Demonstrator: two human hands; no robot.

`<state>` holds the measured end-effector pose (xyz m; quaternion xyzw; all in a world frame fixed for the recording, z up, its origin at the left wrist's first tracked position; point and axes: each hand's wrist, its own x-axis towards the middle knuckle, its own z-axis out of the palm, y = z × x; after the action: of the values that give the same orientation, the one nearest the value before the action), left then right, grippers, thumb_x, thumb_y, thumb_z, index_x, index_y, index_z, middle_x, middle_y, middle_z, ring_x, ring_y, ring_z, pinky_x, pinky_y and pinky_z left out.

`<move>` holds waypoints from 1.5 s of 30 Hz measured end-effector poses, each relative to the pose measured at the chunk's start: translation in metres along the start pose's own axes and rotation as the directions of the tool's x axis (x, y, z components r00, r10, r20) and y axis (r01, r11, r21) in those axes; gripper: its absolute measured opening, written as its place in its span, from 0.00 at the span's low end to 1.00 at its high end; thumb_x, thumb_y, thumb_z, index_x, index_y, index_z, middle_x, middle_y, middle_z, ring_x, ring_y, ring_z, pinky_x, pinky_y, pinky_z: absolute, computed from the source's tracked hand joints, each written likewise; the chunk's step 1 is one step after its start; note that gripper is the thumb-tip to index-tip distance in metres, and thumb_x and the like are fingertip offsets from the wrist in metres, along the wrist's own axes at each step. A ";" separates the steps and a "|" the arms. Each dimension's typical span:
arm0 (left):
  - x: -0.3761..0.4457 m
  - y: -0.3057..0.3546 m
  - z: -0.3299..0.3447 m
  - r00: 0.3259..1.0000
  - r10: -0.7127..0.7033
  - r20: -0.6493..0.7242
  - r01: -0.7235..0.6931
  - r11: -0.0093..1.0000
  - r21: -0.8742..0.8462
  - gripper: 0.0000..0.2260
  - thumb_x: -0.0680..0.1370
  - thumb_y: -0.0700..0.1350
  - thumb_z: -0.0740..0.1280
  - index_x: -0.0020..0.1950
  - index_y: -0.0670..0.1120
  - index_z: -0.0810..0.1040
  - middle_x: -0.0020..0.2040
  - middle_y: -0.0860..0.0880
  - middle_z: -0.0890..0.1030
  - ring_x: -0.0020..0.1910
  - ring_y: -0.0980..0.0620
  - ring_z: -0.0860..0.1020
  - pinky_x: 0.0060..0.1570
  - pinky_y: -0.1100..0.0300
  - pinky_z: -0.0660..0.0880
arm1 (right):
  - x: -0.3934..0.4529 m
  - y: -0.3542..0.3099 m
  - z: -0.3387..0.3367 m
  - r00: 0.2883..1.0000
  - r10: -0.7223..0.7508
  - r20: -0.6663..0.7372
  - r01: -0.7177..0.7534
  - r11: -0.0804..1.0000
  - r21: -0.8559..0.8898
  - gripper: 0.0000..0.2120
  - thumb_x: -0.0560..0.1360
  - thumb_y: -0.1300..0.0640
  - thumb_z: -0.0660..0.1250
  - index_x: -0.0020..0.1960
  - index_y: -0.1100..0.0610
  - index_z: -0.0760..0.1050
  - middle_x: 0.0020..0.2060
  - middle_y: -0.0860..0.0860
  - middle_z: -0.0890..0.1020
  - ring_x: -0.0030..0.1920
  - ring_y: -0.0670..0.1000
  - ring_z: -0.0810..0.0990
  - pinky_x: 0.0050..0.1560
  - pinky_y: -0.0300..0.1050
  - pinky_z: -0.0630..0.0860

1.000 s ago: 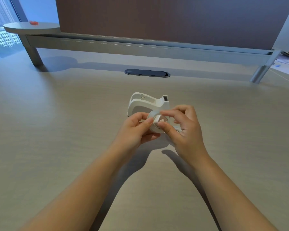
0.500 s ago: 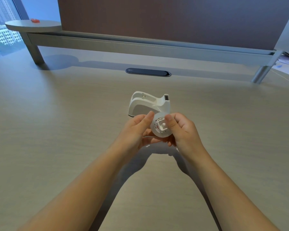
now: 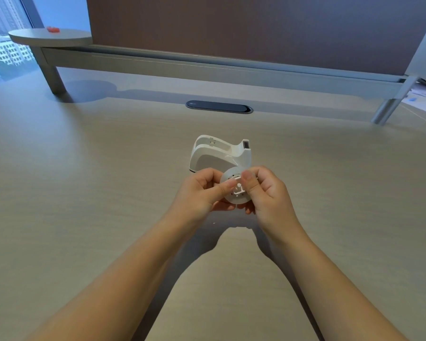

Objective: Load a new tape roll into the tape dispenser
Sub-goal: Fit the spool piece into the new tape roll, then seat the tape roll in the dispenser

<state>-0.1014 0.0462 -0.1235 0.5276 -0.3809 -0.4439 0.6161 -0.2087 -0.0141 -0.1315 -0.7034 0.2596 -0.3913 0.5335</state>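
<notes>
A white tape dispenser [image 3: 214,158] stands on the wood-grain desk, its cutter end to the right and its roll cradle holding nothing. Just in front of it, above the desk, both hands hold a pale tape roll [image 3: 233,196] with a white hub in its middle, flat face toward me. My left hand [image 3: 202,193] grips the roll's left side with the thumb laid across its face. My right hand [image 3: 266,190] grips the right side, thumb pressing on the hub. The roll's back is hidden by my fingers.
A dark oval cable grommet [image 3: 219,107] sits in the desk behind the dispenser. A raised metal shelf rail [image 3: 219,67] on legs runs along the back under a brown partition. Papers [image 3: 423,97] lie at the far right. A small red object [image 3: 52,29] rests on the round shelf end.
The roll has turned from edge-on to face-on and both thumbs have shifted onto its face and hub. The dispenser has not moved.
</notes>
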 end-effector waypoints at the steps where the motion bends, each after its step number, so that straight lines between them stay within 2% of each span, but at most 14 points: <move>1: 0.000 0.000 0.001 1.000 0.011 -0.005 -0.011 1.000 0.006 0.05 0.72 0.40 0.64 0.40 0.38 0.73 0.34 0.43 0.77 0.30 0.56 0.78 0.31 0.68 0.77 | 0.000 0.000 0.000 1.000 -0.008 -0.002 0.008 1.000 -0.016 0.09 0.76 0.56 0.57 0.38 0.51 0.71 0.32 0.47 0.76 0.29 0.37 0.76 0.26 0.27 0.69; 6: -0.002 0.000 0.003 0.997 0.063 -0.041 -0.062 0.998 0.030 0.06 0.72 0.39 0.64 0.43 0.35 0.74 0.33 0.43 0.77 0.28 0.56 0.78 0.32 0.66 0.78 | 0.000 0.002 0.001 0.999 -0.038 -0.007 0.037 0.997 -0.070 0.09 0.76 0.55 0.57 0.38 0.50 0.70 0.32 0.46 0.75 0.30 0.38 0.75 0.26 0.28 0.70; 11: -0.002 -0.002 0.004 0.993 0.092 -0.073 -0.088 0.994 0.059 0.04 0.71 0.39 0.65 0.38 0.39 0.75 0.32 0.44 0.78 0.29 0.56 0.78 0.32 0.65 0.78 | 0.000 0.003 0.001 0.999 -0.054 -0.003 0.053 0.995 -0.086 0.08 0.76 0.55 0.57 0.38 0.49 0.70 0.33 0.46 0.75 0.32 0.39 0.76 0.27 0.28 0.71; 18: -0.005 -0.003 0.006 0.986 0.135 -0.097 -0.126 0.987 0.098 0.03 0.72 0.40 0.64 0.38 0.43 0.77 0.33 0.47 0.78 0.30 0.58 0.80 0.31 0.69 0.77 | 0.000 0.003 0.002 0.998 -0.068 -0.010 0.067 0.992 -0.105 0.08 0.75 0.54 0.58 0.38 0.47 0.70 0.33 0.44 0.76 0.34 0.39 0.77 0.28 0.29 0.72; 21: -0.003 -0.001 0.004 0.996 0.064 -0.058 -0.060 0.996 0.061 0.05 0.73 0.40 0.63 0.41 0.43 0.77 0.33 0.47 0.79 0.30 0.58 0.79 0.30 0.69 0.76 | 0.000 0.000 0.002 0.999 -0.051 -0.013 0.050 0.993 -0.107 0.07 0.72 0.47 0.57 0.38 0.47 0.69 0.32 0.45 0.76 0.31 0.39 0.77 0.27 0.29 0.72; 24: 0.000 0.004 -0.002 0.997 -0.080 -0.005 0.079 0.992 -0.102 0.08 0.74 0.42 0.60 0.41 0.43 0.78 0.27 0.52 0.78 0.26 0.59 0.76 0.27 0.71 0.73 | 0.000 -0.005 -0.001 1.000 0.007 0.019 -0.006 1.000 -0.023 0.13 0.68 0.42 0.52 0.38 0.47 0.71 0.30 0.50 0.76 0.26 0.41 0.74 0.27 0.30 0.71; 26: 0.002 0.008 -0.006 0.986 -0.168 0.001 0.164 0.961 -0.223 0.09 0.75 0.42 0.58 0.41 0.43 0.78 0.29 0.50 0.76 0.23 0.59 0.74 0.24 0.72 0.71 | -0.001 -0.008 -0.005 0.999 0.026 0.019 -0.027 0.999 0.036 0.13 0.73 0.46 0.52 0.41 0.47 0.73 0.30 0.53 0.76 0.26 0.42 0.74 0.29 0.30 0.72; 27: 0.002 0.009 -0.008 0.978 -0.207 0.004 0.201 0.944 -0.263 0.09 0.75 0.42 0.58 0.42 0.43 0.77 0.31 0.48 0.76 0.23 0.59 0.73 0.24 0.72 0.71 | -0.001 -0.008 -0.007 1.000 0.027 0.007 -0.028 0.998 0.055 0.11 0.76 0.51 0.53 0.42 0.47 0.74 0.32 0.53 0.76 0.28 0.42 0.74 0.29 0.30 0.72; 29: 0.002 0.011 -0.008 0.963 -0.269 0.027 0.265 0.915 -0.305 0.08 0.76 0.42 0.57 0.44 0.42 0.75 0.34 0.46 0.77 0.23 0.58 0.73 0.23 0.71 0.72 | -0.001 -0.006 -0.010 1.000 0.024 -0.014 -0.024 0.999 0.043 0.11 0.77 0.60 0.56 0.47 0.46 0.74 0.38 0.49 0.78 0.36 0.44 0.76 0.33 0.29 0.75; 32: 0.000 0.011 -0.007 0.948 -0.309 0.076 0.317 0.897 -0.308 0.08 0.76 0.42 0.58 0.46 0.41 0.75 0.36 0.44 0.79 0.22 0.58 0.74 0.23 0.71 0.72 | -0.003 -0.006 -0.010 1.000 0.011 0.014 -0.011 1.000 -0.008 0.16 0.76 0.62 0.58 0.55 0.42 0.70 0.49 0.43 0.76 0.48 0.46 0.77 0.41 0.26 0.77; 35: 0.001 0.011 -0.008 0.946 -0.308 0.096 0.323 0.896 -0.306 0.09 0.76 0.43 0.57 0.46 0.40 0.75 0.37 0.43 0.80 0.21 0.58 0.74 0.21 0.71 0.71 | -0.003 -0.009 -0.009 0.997 -0.033 0.065 0.036 0.999 -0.041 0.17 0.75 0.65 0.59 0.49 0.41 0.72 0.51 0.47 0.76 0.49 0.45 0.77 0.41 0.26 0.76; 39: 0.003 0.010 -0.010 0.965 -0.259 0.030 0.260 0.953 -0.153 0.13 0.76 0.48 0.55 0.42 0.42 0.75 0.27 0.49 0.79 0.21 0.58 0.73 0.21 0.70 0.70 | -0.003 -0.011 -0.010 0.998 -0.031 0.056 0.034 0.998 -0.059 0.15 0.73 0.64 0.62 0.40 0.43 0.74 0.40 0.43 0.79 0.41 0.39 0.78 0.39 0.29 0.76; 42: 0.003 0.011 -0.018 0.993 -0.091 -0.068 0.100 0.985 0.143 0.14 0.76 0.50 0.55 0.45 0.43 0.76 0.35 0.50 0.78 0.25 0.61 0.74 0.28 0.67 0.70 | -0.003 -0.008 -0.009 0.999 -0.040 0.033 0.043 0.993 -0.110 0.15 0.73 0.63 0.62 0.38 0.43 0.73 0.37 0.41 0.78 0.39 0.35 0.77 0.39 0.27 0.74; 45: 0.000 0.014 -0.019 0.996 0.085 -0.024 -0.071 0.934 0.350 0.05 0.74 0.45 0.61 0.42 0.50 0.76 0.37 0.52 0.77 0.29 0.65 0.74 0.33 0.69 0.70 | -0.002 -0.007 -0.007 0.998 -0.047 0.040 0.052 0.991 -0.122 0.14 0.74 0.63 0.62 0.39 0.43 0.72 0.38 0.41 0.78 0.39 0.34 0.77 0.38 0.25 0.74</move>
<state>-0.0816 0.0533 -0.1121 0.6214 -0.4623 -0.3342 0.5371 -0.2165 -0.0144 -0.1249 -0.7483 0.2557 -0.3747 0.4840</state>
